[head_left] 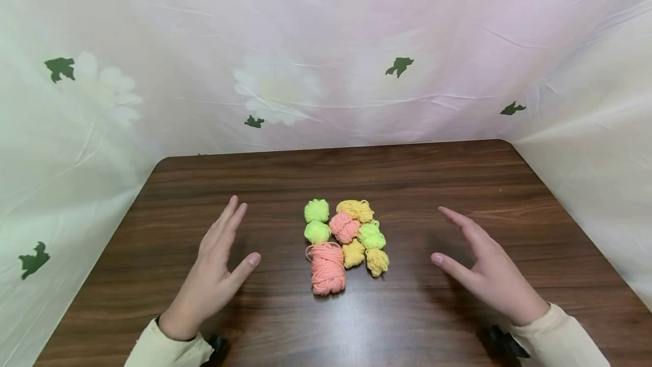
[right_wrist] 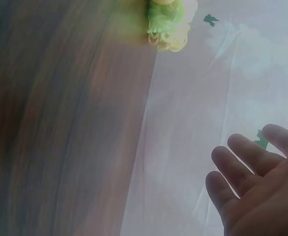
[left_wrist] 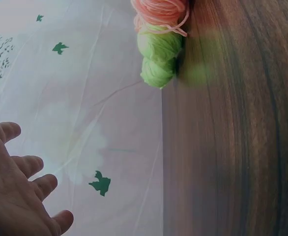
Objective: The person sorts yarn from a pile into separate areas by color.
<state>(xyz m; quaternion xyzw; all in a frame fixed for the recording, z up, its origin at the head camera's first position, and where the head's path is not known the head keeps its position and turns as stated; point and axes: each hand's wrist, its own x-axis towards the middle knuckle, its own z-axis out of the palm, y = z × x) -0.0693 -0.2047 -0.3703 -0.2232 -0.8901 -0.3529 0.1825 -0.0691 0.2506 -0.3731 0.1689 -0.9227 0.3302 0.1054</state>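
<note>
Several small balls of yarn sit grouped mid-table in the head view. The largest is a long pink skein (head_left: 328, 268) at the front left, with a loose strand looped at its top. Behind it stand two green balls (head_left: 317, 210), one before the other. Right of these lie a pink ball (head_left: 344, 227), a green ball (head_left: 372, 235) and several yellow balls (head_left: 377, 262). My left hand (head_left: 214, 271) is held left of the yarn, fingers straight and thumb apart. On the right side, my right hand (head_left: 484, 268) faces it with fingers extended. Neither hand touches any yarn.
The dark wood-grain table (head_left: 229, 174) has rounded far corners. A pale cloth (head_left: 326, 44) printed with flowers and green leaf or bird shapes hangs behind it and along both sides. Dark straps show at both cream sleeves (head_left: 560, 336).
</note>
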